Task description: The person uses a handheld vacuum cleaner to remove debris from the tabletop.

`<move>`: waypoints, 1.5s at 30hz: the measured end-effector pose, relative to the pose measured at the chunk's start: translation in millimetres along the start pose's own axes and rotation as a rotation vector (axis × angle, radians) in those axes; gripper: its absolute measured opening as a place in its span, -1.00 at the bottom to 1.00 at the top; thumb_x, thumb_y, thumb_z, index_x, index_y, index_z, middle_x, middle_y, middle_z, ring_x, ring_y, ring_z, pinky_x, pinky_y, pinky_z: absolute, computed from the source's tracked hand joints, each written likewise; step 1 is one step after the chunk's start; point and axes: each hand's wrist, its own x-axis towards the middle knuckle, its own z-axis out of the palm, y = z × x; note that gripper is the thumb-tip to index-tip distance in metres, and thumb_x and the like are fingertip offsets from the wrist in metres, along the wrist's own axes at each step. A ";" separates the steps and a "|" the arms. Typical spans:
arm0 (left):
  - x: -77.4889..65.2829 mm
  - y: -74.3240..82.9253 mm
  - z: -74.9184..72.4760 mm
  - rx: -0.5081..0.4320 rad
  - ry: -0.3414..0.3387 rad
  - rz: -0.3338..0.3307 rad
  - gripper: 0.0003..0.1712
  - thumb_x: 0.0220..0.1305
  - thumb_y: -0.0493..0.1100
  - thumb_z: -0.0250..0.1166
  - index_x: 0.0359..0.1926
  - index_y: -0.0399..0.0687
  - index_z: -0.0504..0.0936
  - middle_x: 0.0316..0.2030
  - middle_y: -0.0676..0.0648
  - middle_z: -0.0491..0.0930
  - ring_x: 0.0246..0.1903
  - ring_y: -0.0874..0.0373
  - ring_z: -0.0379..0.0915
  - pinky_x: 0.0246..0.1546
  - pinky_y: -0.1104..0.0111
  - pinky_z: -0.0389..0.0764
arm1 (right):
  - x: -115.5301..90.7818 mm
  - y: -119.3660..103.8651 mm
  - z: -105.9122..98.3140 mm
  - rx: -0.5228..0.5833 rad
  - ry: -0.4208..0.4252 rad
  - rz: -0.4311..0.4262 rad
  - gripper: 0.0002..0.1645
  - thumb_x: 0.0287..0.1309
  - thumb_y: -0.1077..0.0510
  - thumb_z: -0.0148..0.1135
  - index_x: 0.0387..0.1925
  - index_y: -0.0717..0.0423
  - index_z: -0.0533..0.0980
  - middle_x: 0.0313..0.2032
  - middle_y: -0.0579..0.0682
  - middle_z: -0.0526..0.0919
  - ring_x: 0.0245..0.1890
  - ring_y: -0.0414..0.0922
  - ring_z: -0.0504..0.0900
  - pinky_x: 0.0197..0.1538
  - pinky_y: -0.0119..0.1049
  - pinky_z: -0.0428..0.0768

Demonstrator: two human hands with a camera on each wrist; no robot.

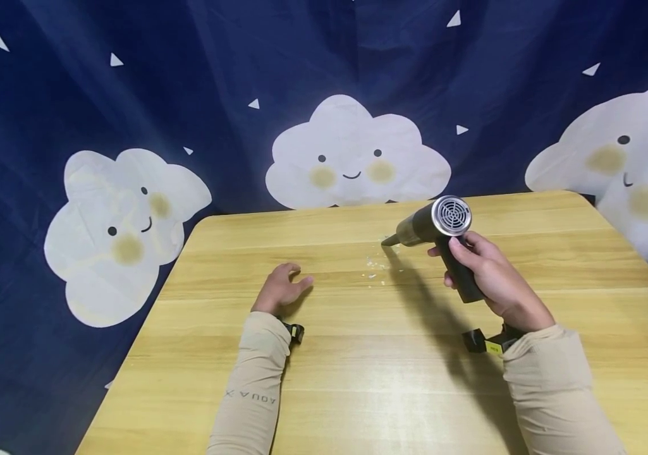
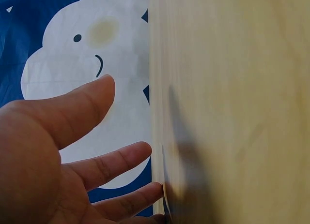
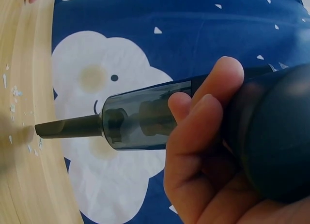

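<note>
My right hand [image 1: 491, 272] grips the dark handle of a handheld vacuum cleaner [image 1: 421, 226], its round silver vent facing up toward me. In the right wrist view the fingers curl round the handle, and a smoky see-through dust cup [image 3: 140, 120] runs out to a narrow flat nozzle [image 3: 68, 127]. The nozzle tip points down among small pale paper scraps [image 1: 373, 265] scattered on the wooden table. Left of the scraps, my left hand [image 1: 282, 289] is held low over the tabletop with nothing in it, its fingers loosely spread in the left wrist view.
The light wooden table [image 1: 358, 354] has rounded far corners. Right behind its far edge hangs a dark blue curtain [image 1: 227, 57] printed with white smiling clouds and small triangles. Both wrists carry black strapped cameras over beige sleeves [image 1: 551, 373].
</note>
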 end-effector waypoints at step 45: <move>-1.3 -1.5 1.4 -0.051 0.008 -0.027 -0.33 0.37 0.10 0.19 0.31 -0.25 0.38 0.35 -0.29 0.25 0.36 -0.21 0.08 0.34 -0.03 0.14 | 2.0 3.9 -0.3 0.033 -0.018 -0.012 -0.68 0.46 0.02 -0.05 0.12 0.06 0.30 -0.15 -0.04 0.64 -0.54 -0.11 0.52 -0.43 -0.36 0.57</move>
